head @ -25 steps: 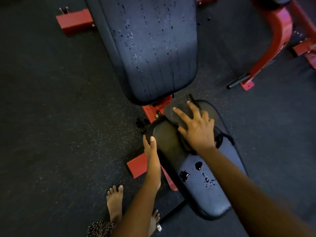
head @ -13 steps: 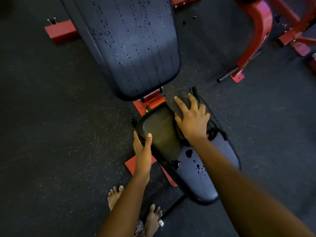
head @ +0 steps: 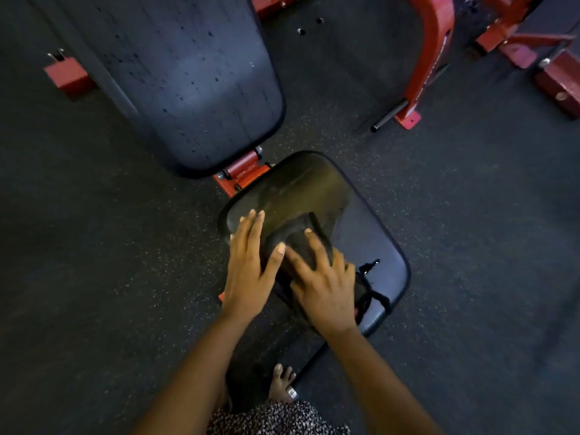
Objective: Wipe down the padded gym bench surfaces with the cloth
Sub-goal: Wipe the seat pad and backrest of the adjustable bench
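I see 2 hands flat, fingers straight, gripping nothing. Right hand (head: 324, 285) presses cloth (head: 293, 238) on the seat pad (head: 314, 186), approx mid-pad. Left hand (head: 248, 273) lies beside it, thumb touching cloth. Back pad (head: 194, 83) has droplets.
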### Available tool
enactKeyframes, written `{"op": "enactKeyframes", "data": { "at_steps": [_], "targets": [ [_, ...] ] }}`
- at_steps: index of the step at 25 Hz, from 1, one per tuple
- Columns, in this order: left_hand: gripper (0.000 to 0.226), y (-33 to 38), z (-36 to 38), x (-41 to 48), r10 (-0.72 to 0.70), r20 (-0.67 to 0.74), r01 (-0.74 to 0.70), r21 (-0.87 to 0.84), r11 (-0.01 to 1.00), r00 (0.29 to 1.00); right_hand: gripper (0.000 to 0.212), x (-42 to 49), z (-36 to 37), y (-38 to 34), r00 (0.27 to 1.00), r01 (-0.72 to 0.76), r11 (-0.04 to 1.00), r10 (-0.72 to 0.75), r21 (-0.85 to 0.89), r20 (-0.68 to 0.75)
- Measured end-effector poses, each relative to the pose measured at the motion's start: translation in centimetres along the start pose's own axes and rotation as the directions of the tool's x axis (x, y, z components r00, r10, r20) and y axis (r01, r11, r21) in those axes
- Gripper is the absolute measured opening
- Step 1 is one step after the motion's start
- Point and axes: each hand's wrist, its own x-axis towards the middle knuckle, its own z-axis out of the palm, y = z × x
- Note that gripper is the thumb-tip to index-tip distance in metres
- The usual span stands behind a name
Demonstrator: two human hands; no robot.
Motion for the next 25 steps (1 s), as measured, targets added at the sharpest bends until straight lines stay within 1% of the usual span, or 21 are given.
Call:
{"op": "enactKeyframes", "data": {
  "at_steps": [2,4,5,7,9,10,12,14,15,17,20,23,25],
  "targets": [
    [0.073,0.3,0.4,1.2,0.076,0.023,-0.078,0.112,0.991,0.997,0.071,2.1,-0.5,3.0,0.992,-0.128,0.992,0.128,0.018,-0.002],
    [0.067,0.8,1.9,2.3,0.165,0.101,-0.186,0.256,0.949,0.981,0.067,3.9,-0.9,5.8,0.972,-0.233,0.971,0.234,0.046,-0.001],
    [0.065,0.9,2.8,2.6,0.205,0.155,-0.246,0.336,0.909,0.967,0.065,4.7,-0.9,6.9,0.961,-0.277,0.96,0.277,0.051,0.0],
    [0.063,0.4,4.2,3.1,0.248,0.252,-0.345,0.501,0.794,0.936,0.062,6.4,-0.7,8.8,0.923,-0.386,0.92,0.385,0.065,0.018],
    [0.063,-0.2,5.0,3.1,0.26,0.298,-0.394,0.631,0.668,0.918,0.06,7.6,-0.4,11.2,0.878,-0.478,0.87,0.476,0.12,0.046],
    [0.063,-0.5,5.1,3.1,0.263,0.301,-0.399,0.665,0.631,0.917,0.058,8.0,-0.3,12.5,0.871,-0.492,0.854,0.487,0.169,0.071],
    [0.064,-0.6,5.2,3.1,0.273,0.297,-0.403,0.683,0.609,0.915,0.056,7.8,-0.3,14.6,0.878,-0.478,0.83,0.458,0.287,0.139],
    [0.064,-0.6,5.1,3.0,0.281,0.297,-0.409,0.687,0.601,0.913,0.056,6.1,-0.6,15.1,0.884,-0.467,0.817,0.436,0.339,0.167],
    [0.065,-0.5,5.1,3.0,0.282,0.3,-0.411,0.688,0.598,0.911,0.057,4.8,-0.8,14.7,0.883,-0.469,0.82,0.445,0.329,0.148],
    [0.065,-0.4,5.1,3.0,0.275,0.302,-0.408,0.69,0.598,0.913,0.06,1.8,-0.9,13.2,0.888,-0.454,0.849,0.454,0.27,0.067],
    [0.063,-0.3,5.1,2.9,0.271,0.304,-0.407,0.691,0.598,0.913,0.065,-2.5,-0.1,10.1,0.902,-0.418,0.886,0.431,0.202,-0.023],
    [0.059,-0.1,5.0,2.9,0.278,0.309,-0.416,0.66,0.625,0.909,0.059,-6.4,0.5,6.3,0.919,-0.374,0.913,0.388,0.165,-0.062],
    [0.057,0.1,5.0,2.8,0.294,0.279,-0.405,0.61,0.681,0.914,0.055,-8.8,0.7,4.1,0.942,-0.316,0.937,0.328,0.147,-0.068]
  ]
}}
